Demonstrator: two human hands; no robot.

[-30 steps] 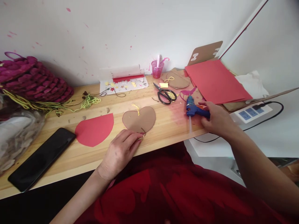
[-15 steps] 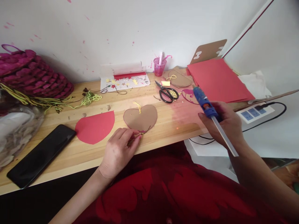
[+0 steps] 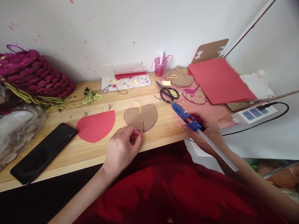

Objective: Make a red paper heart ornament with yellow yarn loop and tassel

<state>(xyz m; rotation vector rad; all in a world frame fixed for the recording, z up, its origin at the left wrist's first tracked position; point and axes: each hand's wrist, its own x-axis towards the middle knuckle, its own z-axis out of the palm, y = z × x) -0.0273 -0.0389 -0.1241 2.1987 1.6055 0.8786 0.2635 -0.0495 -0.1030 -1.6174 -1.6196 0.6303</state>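
Note:
A brown cardboard heart (image 3: 146,115) lies on the wooden table, with a small loop of yellow string (image 3: 137,106) at its top notch. At the heart's lower tip, my left hand (image 3: 123,146) pinches a short piece of dark and yellow string (image 3: 143,127), whose dark end lies over the cardboard. My right hand (image 3: 207,132) is wrapped round a blue glue gun (image 3: 185,116) to the right of the heart. A long clear glue stick (image 3: 217,150) sticks out of its back, and its nozzle points up and left, apart from the heart.
Left of the heart lie a red paper piece (image 3: 97,127) and a black phone (image 3: 44,154). Black scissors (image 3: 167,92), a pink-stained cup (image 3: 160,67) and red paper sheets (image 3: 219,81) are at the back and right. A power strip (image 3: 254,112) sits by the table's right edge.
My right hand has brought the glue gun left and slightly down, closer to the heart. The dark string end in my left hand has swung from pointing right to pointing up across the cardboard.

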